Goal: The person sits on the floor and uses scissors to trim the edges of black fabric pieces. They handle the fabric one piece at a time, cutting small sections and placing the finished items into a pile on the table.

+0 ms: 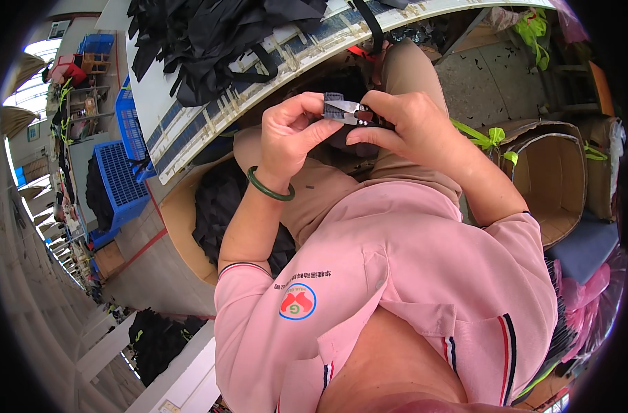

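Note:
Above my lap, near the table edge, both hands are raised close together. My left hand (290, 134), with a green bangle on the wrist, pinches a small dark fabric piece (332, 97) between thumb and forefinger. My right hand (403, 127) is closed around a pair of thread snips (362, 115) with dark handles. Their silver blades point left and are slightly apart, touching or overlapping the fabric piece; exactly where they meet it is hard to tell.
A heap of black fabric pieces (217, 41) lies on the worktable (293, 58). More black fabric (214, 206) fills a carton by my left leg. Blue plastic crates (124, 182) stand at the left, an open cardboard box (551, 179) at the right.

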Motion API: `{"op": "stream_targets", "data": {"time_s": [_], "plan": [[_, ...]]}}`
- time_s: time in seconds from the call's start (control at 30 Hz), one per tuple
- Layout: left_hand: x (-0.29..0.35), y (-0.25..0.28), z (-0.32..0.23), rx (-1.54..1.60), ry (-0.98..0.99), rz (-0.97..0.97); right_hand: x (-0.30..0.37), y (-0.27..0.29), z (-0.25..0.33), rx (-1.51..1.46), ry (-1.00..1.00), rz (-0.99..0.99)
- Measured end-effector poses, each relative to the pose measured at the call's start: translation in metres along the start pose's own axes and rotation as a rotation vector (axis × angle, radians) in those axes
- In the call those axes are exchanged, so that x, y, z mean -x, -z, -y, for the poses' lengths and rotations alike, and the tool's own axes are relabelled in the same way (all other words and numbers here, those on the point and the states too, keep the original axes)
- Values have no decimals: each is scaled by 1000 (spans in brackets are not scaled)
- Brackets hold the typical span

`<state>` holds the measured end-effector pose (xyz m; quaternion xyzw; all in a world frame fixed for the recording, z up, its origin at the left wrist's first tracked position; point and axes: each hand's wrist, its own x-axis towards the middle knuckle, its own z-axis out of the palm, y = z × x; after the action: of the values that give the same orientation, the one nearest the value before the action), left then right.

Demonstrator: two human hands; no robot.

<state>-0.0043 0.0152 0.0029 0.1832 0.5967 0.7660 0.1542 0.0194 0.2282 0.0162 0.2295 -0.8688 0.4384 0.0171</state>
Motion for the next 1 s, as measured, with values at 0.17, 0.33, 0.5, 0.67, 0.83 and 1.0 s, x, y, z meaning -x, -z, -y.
{"op": "stream_targets", "data": {"time_s": [0.17,0.33,0.5,0.67,0.83,1.0], "plan": [[1,-1,1,-40,-17,-20,0,-5,-1,167,94,-70],[1,-2,-1,-101,-15,-25,2,-7,-5,233,113,-74],[3,1,-4,-195,-8,-35,5,-6,-8,124,69,-83],[24,47,-23,-733,-30,-29,-15,17,-52,53,-149,-175],[118,157,-23,-1398,729,52,-61,72,-133,97,-425,-318],[268,220,42,-1144,1646,340,-131,89,-216,-114,-521,-498]]}}
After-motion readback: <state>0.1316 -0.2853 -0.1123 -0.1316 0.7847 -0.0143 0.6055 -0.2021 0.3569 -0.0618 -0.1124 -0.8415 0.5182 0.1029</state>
